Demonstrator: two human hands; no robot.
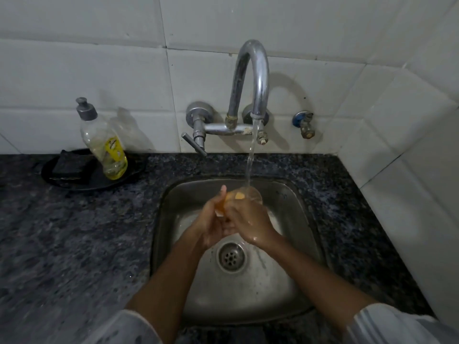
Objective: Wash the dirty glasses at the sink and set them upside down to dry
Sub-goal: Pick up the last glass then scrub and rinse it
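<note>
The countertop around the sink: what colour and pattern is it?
Dark grey-black stone with pale speckles, seen in the head view: countertop, sink.

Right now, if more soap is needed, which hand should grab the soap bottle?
The left hand, probably. The soap bottle stands on the counter left of the sink, on that hand's side. The right hand would have to cross over, and its grip could go on holding the glass under the water.

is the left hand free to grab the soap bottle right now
Probably not yet: the left hand is holding the glass with the right hand. The path to the soap bottle looks clear.
</note>
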